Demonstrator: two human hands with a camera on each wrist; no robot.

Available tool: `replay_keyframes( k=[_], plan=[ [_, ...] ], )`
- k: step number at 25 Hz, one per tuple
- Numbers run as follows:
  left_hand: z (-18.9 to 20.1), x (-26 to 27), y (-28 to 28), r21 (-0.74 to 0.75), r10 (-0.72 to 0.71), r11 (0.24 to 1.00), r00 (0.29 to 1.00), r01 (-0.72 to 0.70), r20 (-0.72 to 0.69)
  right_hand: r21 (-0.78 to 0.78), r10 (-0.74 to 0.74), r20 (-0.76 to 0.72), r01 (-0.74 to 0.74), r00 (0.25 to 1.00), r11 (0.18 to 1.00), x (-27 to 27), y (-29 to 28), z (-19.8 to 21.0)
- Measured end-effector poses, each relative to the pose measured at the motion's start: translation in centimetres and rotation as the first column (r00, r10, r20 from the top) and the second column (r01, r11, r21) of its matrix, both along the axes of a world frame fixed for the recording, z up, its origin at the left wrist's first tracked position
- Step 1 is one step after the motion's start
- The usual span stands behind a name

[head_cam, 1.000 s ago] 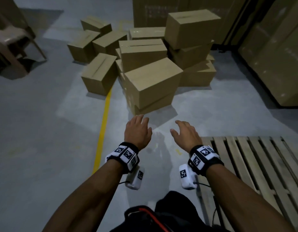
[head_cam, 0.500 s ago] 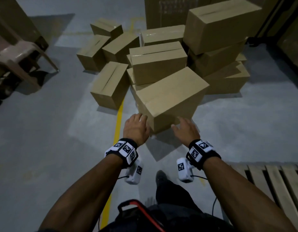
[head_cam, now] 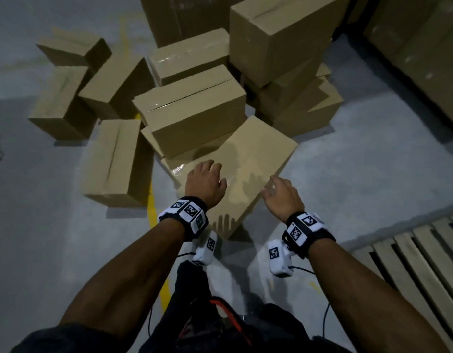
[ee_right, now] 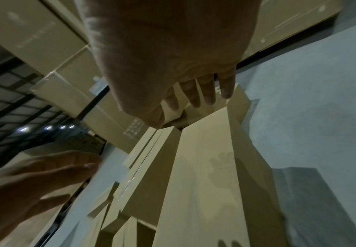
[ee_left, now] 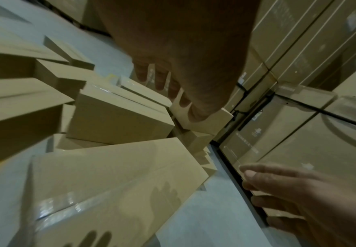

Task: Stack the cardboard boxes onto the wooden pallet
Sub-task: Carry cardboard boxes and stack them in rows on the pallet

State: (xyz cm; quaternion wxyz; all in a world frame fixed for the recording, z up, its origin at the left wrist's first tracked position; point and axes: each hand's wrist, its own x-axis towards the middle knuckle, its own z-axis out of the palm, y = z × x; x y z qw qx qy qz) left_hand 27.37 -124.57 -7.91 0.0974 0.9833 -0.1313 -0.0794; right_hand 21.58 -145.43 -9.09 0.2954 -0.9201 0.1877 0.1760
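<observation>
My left hand [head_cam: 205, 183] hangs over the near-left part of the nearest cardboard box [head_cam: 248, 159], fingers loosely spread and holding nothing; from the left wrist view [ee_left: 179, 50] the fingers [ee_left: 160, 80] point down toward the pile with air under them, so I cannot say they touch the cardboard. My right hand [head_cam: 281, 197] sits at the lower right edge of that same box, fingers extended and apart, also holding nothing — its shadow falls on the box top in the right wrist view [ee_right: 168, 50]. The box lies tilted at the centre of the head frame, one corner pointing down toward my feet, on the grey concrete floor [head_cam: 360, 179]. Just behind it, toward the upper middle, a second box [head_cam: 192, 110] rests partly on others, and a taller box [head_cam: 278, 36] tops the pile at the upper right of centre. More boxes lie scattered at the upper left [head_cam: 65, 100], one long one [head_cam: 116, 159] standing beside a yellow floor line [head_cam: 152, 210]. The wooden pallet [head_cam: 421, 263] shows its slats at the lower right corner — well apart from the pile and bare where visible. Large stacked cartons [head_cam: 429, 47] fill the upper right.
</observation>
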Motion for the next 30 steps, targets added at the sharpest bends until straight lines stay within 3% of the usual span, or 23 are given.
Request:
replay_keyframes(
  k=[4, 8, 13, 19, 23, 26, 30],
  plan=[
    [-4.3, 9.8, 0.3, -0.067, -0.1, 0.994, 0.972, 0.088, -0.211, 0.082, -0.263, -0.072, 0.268, 0.962, 0.96, 4.7, 1.2, -3.3],
    [-9.3, 17.4, 1.3, -0.1, -0.118, 0.991, 0.903, 0.084, -0.412, 0.177, -0.49, -0.197, 0.522, 0.849, 0.834, 7.7, 2.3, -7.4],
    [-16.1, 23.0, 0.4, -0.125, -0.151, 0.987, 0.848, 0.101, -0.508, 0.211, -0.615, -0.254, 0.663, 0.747, 0.718, 10.9, 2.5, -13.9],
    [-21.9, 26.3, -0.8, -0.09, -0.201, 0.979, 0.769, 0.185, -0.606, 0.302, -0.703, -0.242, 0.74, 0.669, 0.601, 13.9, 2.2, -19.5],
    [-24.2, 26.8, -1.5, -0.222, -0.237, 0.968, 0.715, 0.116, -0.658, 0.308, -0.735, -0.204, 0.755, 0.647, 0.579, 14.0, 2.4, -22.2],
    [-24.4, 26.1, -1.7, -0.273, -0.226, 0.961, 0.728, 0.055, -0.647, 0.324, -0.768, -0.216, 0.787, 0.602, 0.526, 13.5, 2.8, -23.2],
    [-23.5, 25.3, -2.0, -0.245, -0.188, 0.969, 0.763, 0.041, -0.619, 0.339, -0.785, -0.184, 0.788, 0.592, 0.514, 13.2, 3.2, -23.3]
  ],
)
